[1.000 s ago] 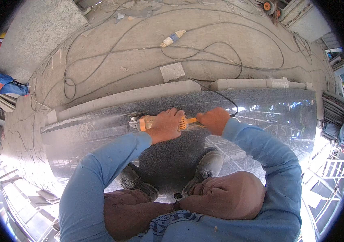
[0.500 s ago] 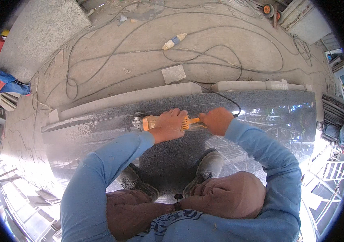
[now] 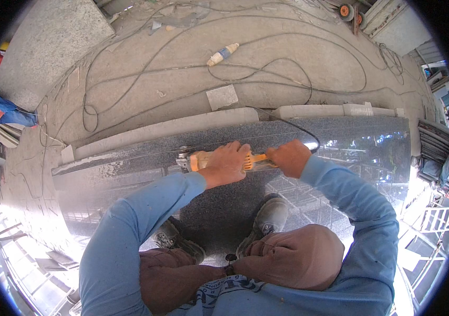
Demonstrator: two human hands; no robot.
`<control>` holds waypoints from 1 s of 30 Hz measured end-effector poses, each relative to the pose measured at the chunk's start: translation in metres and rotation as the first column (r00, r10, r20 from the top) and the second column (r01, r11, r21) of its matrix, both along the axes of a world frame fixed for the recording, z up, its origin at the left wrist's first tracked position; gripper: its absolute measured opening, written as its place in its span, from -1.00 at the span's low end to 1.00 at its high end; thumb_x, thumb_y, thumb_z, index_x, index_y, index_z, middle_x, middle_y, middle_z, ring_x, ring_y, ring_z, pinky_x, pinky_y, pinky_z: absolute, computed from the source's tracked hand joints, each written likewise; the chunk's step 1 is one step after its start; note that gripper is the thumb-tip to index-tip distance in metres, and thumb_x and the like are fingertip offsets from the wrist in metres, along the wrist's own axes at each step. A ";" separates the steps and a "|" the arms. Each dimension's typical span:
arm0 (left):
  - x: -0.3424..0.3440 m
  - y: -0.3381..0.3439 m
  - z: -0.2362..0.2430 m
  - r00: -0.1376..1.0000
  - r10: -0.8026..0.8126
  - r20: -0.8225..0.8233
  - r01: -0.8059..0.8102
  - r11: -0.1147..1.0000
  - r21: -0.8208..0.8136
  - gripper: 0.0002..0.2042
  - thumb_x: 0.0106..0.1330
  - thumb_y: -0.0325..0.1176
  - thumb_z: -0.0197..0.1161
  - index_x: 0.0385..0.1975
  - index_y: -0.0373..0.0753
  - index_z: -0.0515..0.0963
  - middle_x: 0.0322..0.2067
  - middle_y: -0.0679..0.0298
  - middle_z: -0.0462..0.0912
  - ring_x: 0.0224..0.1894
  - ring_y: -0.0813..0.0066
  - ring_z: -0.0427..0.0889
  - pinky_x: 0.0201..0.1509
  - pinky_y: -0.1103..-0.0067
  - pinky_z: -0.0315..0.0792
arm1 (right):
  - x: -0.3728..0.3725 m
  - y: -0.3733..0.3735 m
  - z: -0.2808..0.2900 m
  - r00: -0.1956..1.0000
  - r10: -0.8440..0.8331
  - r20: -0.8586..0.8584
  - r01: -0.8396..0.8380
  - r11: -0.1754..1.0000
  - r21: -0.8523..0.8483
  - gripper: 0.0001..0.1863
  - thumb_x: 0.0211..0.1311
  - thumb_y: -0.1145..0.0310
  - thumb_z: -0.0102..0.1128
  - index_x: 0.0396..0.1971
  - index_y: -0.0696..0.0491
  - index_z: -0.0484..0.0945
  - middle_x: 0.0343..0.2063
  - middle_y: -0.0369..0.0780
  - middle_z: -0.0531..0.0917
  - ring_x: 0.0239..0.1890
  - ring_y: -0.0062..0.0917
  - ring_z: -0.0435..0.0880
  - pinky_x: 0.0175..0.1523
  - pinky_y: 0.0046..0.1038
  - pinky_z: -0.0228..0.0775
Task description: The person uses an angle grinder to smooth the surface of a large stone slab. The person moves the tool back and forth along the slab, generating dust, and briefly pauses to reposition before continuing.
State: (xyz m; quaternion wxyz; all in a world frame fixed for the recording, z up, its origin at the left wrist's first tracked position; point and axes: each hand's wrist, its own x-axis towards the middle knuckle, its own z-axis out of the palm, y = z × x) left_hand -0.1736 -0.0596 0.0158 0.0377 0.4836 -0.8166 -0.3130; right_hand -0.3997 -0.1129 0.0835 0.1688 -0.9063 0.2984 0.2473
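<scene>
An orange angle grinder [image 3: 202,160] lies level over a dark, polished stone slab [image 3: 208,210]. My left hand [image 3: 228,164] is wrapped over the grinder's body, just behind its metal head. Farther right, my right hand [image 3: 290,157] grips the rear end of the same tool, where a black cord [image 3: 308,132] comes out. The metal head points left, by a thin straight line [image 3: 145,154] that runs along the slab near its far edge. Whether the disc touches the stone I cannot tell. Pale dust covers the slab's left end.
My shoes [image 3: 271,213] stand on the slab. Pale blocks [image 3: 166,129] line its far side. Beyond them lie a small stone piece [image 3: 222,97], looping cables [image 3: 282,62] and a white-and-blue connector [image 3: 223,55]. A big stone slab [image 3: 51,47] stands at far left, stacked pieces [image 3: 435,152] at right.
Both hands and the grinder have shifted slightly to the right along the slab. The grip of each hand stays the same.
</scene>
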 end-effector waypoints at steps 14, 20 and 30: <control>0.030 0.007 -0.009 0.999 0.004 0.036 -0.005 0.999 0.034 -0.33 -0.01 -0.26 0.43 0.16 -0.28 0.38 -0.08 0.02 0.50 0.03 0.04 0.57 0.09 0.24 0.49 | 0.025 0.005 -0.033 0.998 0.010 0.066 -0.011 1.000 0.010 -0.80 0.27 0.36 0.13 -0.14 0.04 0.54 -0.45 -0.12 0.73 -0.36 -0.21 0.78 -0.31 -0.16 0.61; 0.041 0.004 -0.011 0.997 -0.002 0.075 -0.001 0.999 0.050 -0.32 -0.02 -0.24 0.44 0.15 -0.28 0.38 -0.07 0.00 0.51 0.04 0.03 0.57 0.08 0.24 0.50 | 0.040 0.003 -0.026 1.000 0.000 0.022 0.000 1.000 0.024 -0.81 0.26 0.38 0.14 -0.15 0.05 0.55 -0.43 -0.11 0.74 -0.32 -0.20 0.78 -0.28 -0.15 0.61; 0.010 0.003 -0.004 1.000 0.000 -0.020 0.000 0.999 -0.036 -0.34 -0.01 -0.20 0.43 0.14 -0.25 0.38 -0.13 0.02 0.50 -0.04 0.03 0.59 0.04 0.22 0.52 | 0.011 0.000 0.001 1.000 -0.020 0.022 0.020 1.000 0.015 -0.80 0.25 0.35 0.17 -0.16 0.06 0.55 -0.44 -0.09 0.73 -0.35 -0.18 0.77 -0.28 -0.16 0.62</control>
